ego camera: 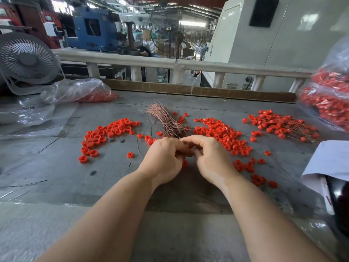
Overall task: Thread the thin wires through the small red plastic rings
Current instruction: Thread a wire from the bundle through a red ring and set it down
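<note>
We read this as the threading step itself: the bundle of thin copper wires [166,121] fans up and away from our hands, its near end tucked under our left hand [164,157], and both hands meet just in front of it, fingertips close together. The red rings [221,133] lie loose on the grey table [56,167] in 2 main scatters, one to the left of the bundle [105,135] and one to the right, with a few strays near our wrists; a single ring [184,163] sits on the table just under the gap between the hands. Farther right is a pile of rings with wires already through them [283,125], which we take to be finished pieces. Our left grip is curled around the base of the bundle, holding it. Our right hand [209,159] has its fingers bent inward toward the left, thumb and forefinger drawn close as if pinching a wire or a ring, but the fingers hide what is between them, so we cannot tell what it holds. The next move, in our judgement, calls for a steady fine pinch: one wire end separated from the bundle and lined up with a ring's hole, with the left grip firm enough that the other wires do not splay. Beyond, clear plastic bags of red rings sit at the table's left [81,91] and right [328,97] edges.
</note>
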{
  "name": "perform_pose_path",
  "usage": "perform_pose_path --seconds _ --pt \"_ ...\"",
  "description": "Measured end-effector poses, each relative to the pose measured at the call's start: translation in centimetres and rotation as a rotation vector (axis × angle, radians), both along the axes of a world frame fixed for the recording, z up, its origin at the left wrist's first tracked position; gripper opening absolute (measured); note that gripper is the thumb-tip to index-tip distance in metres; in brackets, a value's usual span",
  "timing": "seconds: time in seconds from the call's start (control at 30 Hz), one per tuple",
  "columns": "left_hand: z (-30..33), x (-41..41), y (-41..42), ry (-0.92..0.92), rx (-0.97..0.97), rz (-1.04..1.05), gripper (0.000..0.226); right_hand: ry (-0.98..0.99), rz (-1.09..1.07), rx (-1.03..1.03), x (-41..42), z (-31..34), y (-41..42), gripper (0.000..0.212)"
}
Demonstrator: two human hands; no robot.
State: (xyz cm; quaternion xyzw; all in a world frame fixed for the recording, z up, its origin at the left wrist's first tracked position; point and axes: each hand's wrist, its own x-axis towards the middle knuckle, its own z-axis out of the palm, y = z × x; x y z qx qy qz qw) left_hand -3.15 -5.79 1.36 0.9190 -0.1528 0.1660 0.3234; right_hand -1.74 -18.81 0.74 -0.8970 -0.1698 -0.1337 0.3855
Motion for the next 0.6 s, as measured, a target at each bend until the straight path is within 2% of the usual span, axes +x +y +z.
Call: perform_pose_path --seconds 0.23,0.6 --pt "-0.54 0.42 0.2 0.011 0.025 0.072 0.024 0.014 -0.039 -0.032 0.14 -0.25 0.0 0.032" --pt "-0.64 0.4 0.38 0.068 0.037 0.042 0.02 0.037 -0.046 -0.136 -0.06 -0.28 -0.25 0.038"
